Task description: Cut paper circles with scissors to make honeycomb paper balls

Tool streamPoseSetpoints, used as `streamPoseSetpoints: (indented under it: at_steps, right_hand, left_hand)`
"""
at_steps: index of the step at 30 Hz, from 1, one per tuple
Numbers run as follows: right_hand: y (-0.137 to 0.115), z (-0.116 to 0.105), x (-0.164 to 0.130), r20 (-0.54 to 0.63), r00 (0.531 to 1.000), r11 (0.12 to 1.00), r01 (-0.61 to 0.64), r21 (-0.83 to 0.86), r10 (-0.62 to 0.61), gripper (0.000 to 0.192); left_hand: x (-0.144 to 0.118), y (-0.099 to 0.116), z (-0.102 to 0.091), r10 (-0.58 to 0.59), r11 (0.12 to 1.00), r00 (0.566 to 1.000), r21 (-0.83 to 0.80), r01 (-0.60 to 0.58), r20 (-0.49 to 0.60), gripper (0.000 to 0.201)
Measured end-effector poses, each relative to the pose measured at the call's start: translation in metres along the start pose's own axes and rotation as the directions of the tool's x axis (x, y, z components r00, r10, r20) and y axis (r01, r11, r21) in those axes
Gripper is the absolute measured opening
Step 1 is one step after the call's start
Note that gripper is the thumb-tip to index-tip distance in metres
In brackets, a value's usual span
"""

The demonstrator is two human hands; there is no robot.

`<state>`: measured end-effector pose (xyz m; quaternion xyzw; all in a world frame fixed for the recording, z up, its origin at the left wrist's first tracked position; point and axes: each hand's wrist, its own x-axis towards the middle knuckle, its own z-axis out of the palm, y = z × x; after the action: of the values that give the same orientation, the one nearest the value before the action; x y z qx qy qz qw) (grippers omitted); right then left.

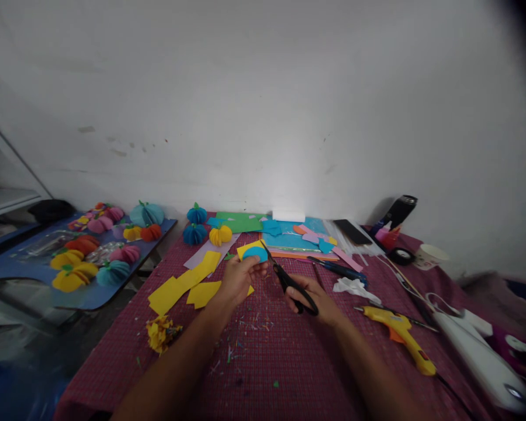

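Paper (251,251), a yellow piece with a blue disc against it, sits above the red cloth (263,356) near the table's middle, pinched between the thumb and fingers of the left hand (239,278). Right hand (318,301) grips the black scissors (289,280) through the loops, blades angled up to the paper's right edge and touching it. For a clean cut, judged from the head view: feed the paper into the blades by turning the left hand, keep the scissors steady, and keep fingertips clear of the disc's outline. Yellow offcuts (182,286) lie just left.

A red checked table (263,362) bears yellow paper pieces (179,286), a glue gun (398,333) and paper scraps (245,327)
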<state>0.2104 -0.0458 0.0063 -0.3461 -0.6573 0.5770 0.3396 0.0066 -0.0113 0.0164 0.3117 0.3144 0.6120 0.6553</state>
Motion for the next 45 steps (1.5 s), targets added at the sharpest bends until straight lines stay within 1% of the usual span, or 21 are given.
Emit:
streamPoseSetpoints:
  at_steps: [5, 10, 18, 23, 28, 32, 38, 45]
  right_hand:
    - [-0.001, -0.002, -0.001, 0.004, 1.0, 1.0, 0.007, -0.021, -0.007, 0.038]
    - [-0.004, -0.004, -0.001, 0.01, 1.0, 0.999, 0.007, -0.037, -0.007, 0.039]
    - [-0.003, -0.006, -0.001, 0.019, 1.0, 0.998, 0.02, -0.054, -0.019, 0.039]
    - [-0.003, -0.009, -0.003, 0.013, 1.0, 0.998, 0.003, -0.066, -0.003, 0.039]
    - [-0.003, -0.013, -0.004, 0.033, 0.999, 0.998, -0.001, -0.06, 0.003, 0.04]
    - [-0.003, -0.015, -0.005, 0.038, 0.999, 0.999, -0.014, -0.053, 0.016, 0.037]
    - [-0.003, -0.013, -0.004, 0.043, 0.999, 1.0, -0.011, 0.0, 0.011, 0.036]
    - [-0.004, -0.011, -0.005, 0.033, 0.999, 1.0, -0.012, 0.014, 0.012, 0.035]
  left_hand:
    - [0.0, 0.003, -0.001, -0.011, 1.0, 1.0, 0.028, 0.011, 0.021, 0.024]
    - [0.001, 0.003, -0.003, -0.025, 0.999, 1.0, 0.035, 0.025, 0.013, 0.026]
    - [-0.001, 0.009, -0.001, -0.036, 0.998, 0.999, 0.05, 0.035, 0.029, 0.026]
    - [0.001, 0.01, -0.002, -0.047, 0.997, 0.998, 0.063, 0.045, 0.033, 0.025]
    - [0.002, 0.011, -0.004, -0.063, 0.995, 0.997, 0.079, 0.06, 0.042, 0.023]
    - [0.002, 0.012, -0.005, -0.068, 0.993, 0.996, 0.095, 0.063, 0.061, 0.023]
    - [0.001, 0.01, -0.004, -0.089, 0.99, 0.994, 0.116, 0.081, 0.065, 0.022]
    - [0.001, 0.008, -0.004, -0.091, 0.988, 0.993, 0.133, 0.081, 0.07, 0.021]
